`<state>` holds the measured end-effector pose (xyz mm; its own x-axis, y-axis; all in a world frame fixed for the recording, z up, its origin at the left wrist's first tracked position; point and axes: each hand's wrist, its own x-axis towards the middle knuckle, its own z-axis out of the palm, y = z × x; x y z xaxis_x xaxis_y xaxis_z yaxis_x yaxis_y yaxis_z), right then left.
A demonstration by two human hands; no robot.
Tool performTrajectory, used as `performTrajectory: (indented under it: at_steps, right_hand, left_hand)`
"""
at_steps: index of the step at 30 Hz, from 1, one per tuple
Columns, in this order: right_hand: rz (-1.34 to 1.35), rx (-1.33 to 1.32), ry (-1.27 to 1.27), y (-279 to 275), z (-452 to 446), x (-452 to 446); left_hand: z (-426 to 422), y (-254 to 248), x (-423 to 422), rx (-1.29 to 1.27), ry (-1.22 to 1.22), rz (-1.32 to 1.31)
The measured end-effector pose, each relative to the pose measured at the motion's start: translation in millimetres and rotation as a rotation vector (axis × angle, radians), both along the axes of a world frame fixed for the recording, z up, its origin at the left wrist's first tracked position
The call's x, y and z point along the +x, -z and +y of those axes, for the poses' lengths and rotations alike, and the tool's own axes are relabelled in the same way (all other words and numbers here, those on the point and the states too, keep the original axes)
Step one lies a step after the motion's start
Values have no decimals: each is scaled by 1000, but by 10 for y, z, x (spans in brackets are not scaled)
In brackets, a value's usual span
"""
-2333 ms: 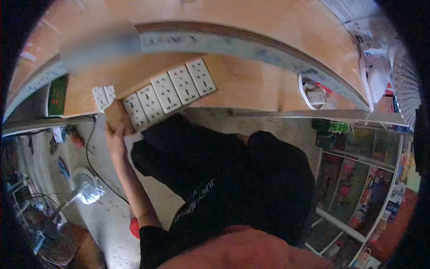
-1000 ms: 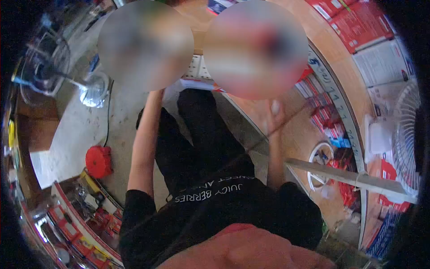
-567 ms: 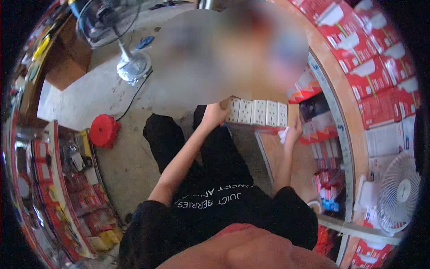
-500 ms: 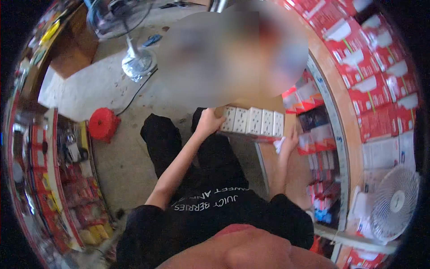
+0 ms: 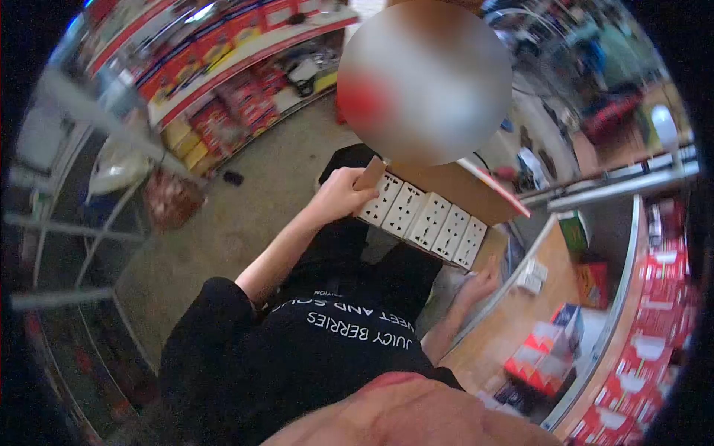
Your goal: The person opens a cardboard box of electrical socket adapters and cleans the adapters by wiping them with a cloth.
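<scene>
So the writing you can actually read here is on the black shirt (image 5: 297,357), around 7 o'clock from the middle of the view. It's upside down: JUICY BERRIES in white caps, then a line with the ends lost in the folds, something like "WEET AND SOU", and a smaller scrap ending in "ITION".

The open box (image 5: 476,197) sits just off the middle toward 3 o'clock, tilted so its right end dips toward 4. Inside are five white sockets (image 5: 429,222) in a row, faces up with black slots, and I can't make out any brand on them. The lid is folded back on the 1 o'clock side, with a red and white edge.

Left hand (image 5: 342,197) is clamped on the brown flap at the box's left end, thumb inside. Right hand (image 5: 477,288) is at the other end, around 4 o'clock, blurry enough that I can't tell if it's gripping.

Past it, the wooden shelf (image 5: 487,346) has a couple of white pieces (image 5: 531,276) and an orange-and-white pack (image 5: 539,360). Red cartons (image 5: 647,353) line the rim at 4 o'clock, their print too smeared to read. Same for the red and yellow packets (image 5: 212,48) up at 11.
</scene>
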<state>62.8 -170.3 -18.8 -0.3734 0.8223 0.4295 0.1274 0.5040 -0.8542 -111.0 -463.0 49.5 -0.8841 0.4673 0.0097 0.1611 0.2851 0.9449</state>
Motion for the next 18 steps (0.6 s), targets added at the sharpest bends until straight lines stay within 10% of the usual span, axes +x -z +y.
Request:
performTrajectory:
  at_steps: [18]
  right_hand:
    - [-211,-89,-778,-310,259,-505]
  left_hand:
    - [-166,57,1223,165,-577,-136]
